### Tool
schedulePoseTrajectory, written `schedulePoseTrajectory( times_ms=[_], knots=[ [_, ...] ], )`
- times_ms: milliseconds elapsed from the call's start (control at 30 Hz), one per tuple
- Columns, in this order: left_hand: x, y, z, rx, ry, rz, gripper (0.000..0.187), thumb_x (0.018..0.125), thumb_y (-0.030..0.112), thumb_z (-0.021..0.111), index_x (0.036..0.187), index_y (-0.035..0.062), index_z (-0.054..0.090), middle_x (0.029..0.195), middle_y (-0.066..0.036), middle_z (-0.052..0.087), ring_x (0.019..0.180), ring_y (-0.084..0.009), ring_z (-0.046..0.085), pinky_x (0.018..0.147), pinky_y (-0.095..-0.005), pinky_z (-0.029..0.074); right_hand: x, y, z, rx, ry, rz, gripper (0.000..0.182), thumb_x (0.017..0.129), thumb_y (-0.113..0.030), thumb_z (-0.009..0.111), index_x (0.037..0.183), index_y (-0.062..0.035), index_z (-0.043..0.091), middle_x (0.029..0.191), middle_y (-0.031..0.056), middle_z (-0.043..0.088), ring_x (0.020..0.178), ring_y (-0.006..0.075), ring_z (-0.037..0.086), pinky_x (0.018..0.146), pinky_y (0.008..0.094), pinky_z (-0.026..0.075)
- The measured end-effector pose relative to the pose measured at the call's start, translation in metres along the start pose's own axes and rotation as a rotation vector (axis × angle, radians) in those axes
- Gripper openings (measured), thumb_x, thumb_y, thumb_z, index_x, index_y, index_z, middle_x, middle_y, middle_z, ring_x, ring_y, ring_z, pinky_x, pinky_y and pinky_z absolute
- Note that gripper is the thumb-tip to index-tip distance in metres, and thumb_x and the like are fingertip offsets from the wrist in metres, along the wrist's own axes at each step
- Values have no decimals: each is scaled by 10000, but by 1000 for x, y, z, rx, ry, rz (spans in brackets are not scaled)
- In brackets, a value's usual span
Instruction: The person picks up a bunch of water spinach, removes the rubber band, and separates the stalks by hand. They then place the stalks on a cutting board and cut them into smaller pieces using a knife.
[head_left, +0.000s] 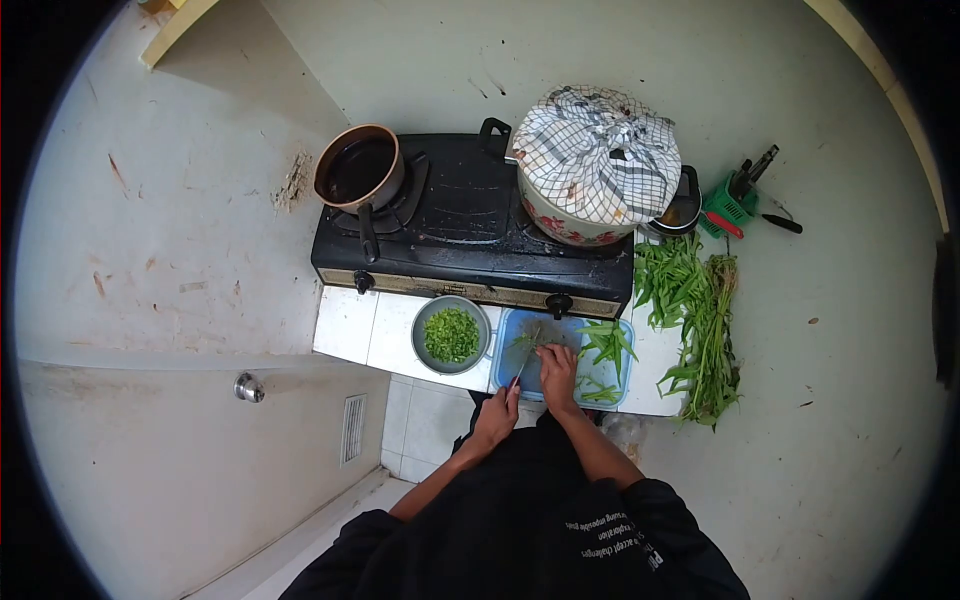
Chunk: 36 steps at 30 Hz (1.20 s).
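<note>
My left hand (495, 417) is closed round the handle of a knife (519, 372), its thin blade pointing away from me over a blue cutting board (626, 380). Just right of the blade, my right hand (558, 375) has its fingers bent down on a small bunch of green stems (533, 340). Long green leaves (607, 342) lie at the board's right side, with pale cut stems (598, 391) below them. To the left stands a grey bowl (421, 357) holding finely chopped greens (451, 334).
Behind the board is a black gas stove (462, 190) bearing a saucepan (364, 195) with dark liquid and a large pot (567, 222) under a checked cloth (600, 150). Bundled leafy greens (708, 340) hang over the counter's right end. A green utensil basket (728, 207) sits behind.
</note>
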<state>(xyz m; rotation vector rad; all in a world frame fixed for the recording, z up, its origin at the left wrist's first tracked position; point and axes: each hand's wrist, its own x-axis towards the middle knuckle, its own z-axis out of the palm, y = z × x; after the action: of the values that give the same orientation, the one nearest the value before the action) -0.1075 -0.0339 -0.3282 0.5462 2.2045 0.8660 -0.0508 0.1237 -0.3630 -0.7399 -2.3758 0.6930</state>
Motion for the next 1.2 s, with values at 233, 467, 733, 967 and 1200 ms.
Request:
schedulePoseTrajectory(
  times_ms=[233,467,733,967,1200],
  knots=[
    [-3,-6,7,-2,-3,4,478,1039,405,436,1046,-40,609,826,-357,634,839,-546,623,715,-613,493,0,2,1,22,-14,-20,279,769,83,617,1017,-25,686,1037,116,613,955,337,578,852,444,463],
    [-4,-4,14,21,7,6,473,1044,393,438,1022,-53,593,802,-355,627,846,-540,624,691,-588,485,-1,5,5,42,2,9,259,769,96,613,991,-19,681,1031,134,622,946,348,588,847,440,481],
    [12,11,22,93,90,34,476,1031,418,443,987,-36,577,770,-355,632,769,-556,623,680,-637,497,0,-3,2,16,42,79,219,788,64,629,974,-30,698,991,127,631,942,337,591,838,428,474],
    [-11,-9,7,98,42,7,474,1029,416,449,981,-38,579,757,-349,631,744,-548,624,658,-630,499,0,-2,7,90,66,139,159,856,-13,649,1009,-41,684,973,120,647,939,337,600,843,445,461],
    [-9,-7,5,63,36,24,474,1038,408,454,980,-40,596,748,-343,625,775,-548,621,659,-608,475,5,-8,-1,166,78,236,132,880,-10,640,999,-17,698,939,141,646,891,358,618,802,430,489]
  ],
)
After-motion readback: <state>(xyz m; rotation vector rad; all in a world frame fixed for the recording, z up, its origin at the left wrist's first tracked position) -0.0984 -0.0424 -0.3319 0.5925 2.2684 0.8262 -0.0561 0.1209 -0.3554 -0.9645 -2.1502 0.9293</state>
